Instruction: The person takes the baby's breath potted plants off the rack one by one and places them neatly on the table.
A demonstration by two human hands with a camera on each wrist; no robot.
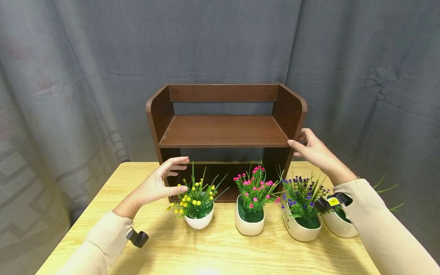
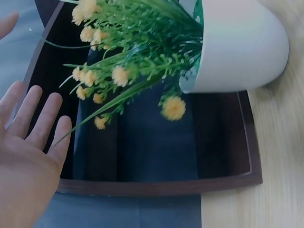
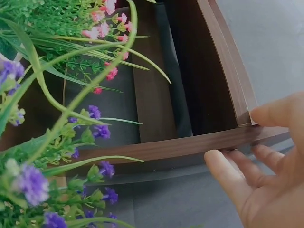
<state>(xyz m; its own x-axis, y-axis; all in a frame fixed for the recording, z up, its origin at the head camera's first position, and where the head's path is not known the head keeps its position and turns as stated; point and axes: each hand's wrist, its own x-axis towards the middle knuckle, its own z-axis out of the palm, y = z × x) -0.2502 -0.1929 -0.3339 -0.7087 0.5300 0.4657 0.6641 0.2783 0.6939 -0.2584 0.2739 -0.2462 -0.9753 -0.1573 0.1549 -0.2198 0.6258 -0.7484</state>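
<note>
A dark brown two-tier shelf [image 1: 225,131] stands on the table. My right hand [image 1: 314,151] holds its right side panel, thumb at the front edge and fingers on the outer face; the right wrist view shows the fingertips [image 3: 216,159] along that panel. My left hand [image 1: 159,181] is raised near the shelf's left side, fingers spread and holding nothing. Just beside its thumb is a yellow-flowered artificial plant in a white pot [image 1: 201,221]. In the left wrist view, a green blade of that plant crosses the left hand's fingers [image 2: 59,142].
In front of the shelf stand a pink-flowered plant in a white pot [image 1: 250,227] and a purple-flowered one in a white pot [image 1: 302,231]. Another white pot [image 1: 340,225] is partly hidden behind the right forearm. A grey curtain [image 1: 227,42] hangs behind the wooden table [image 1: 192,252].
</note>
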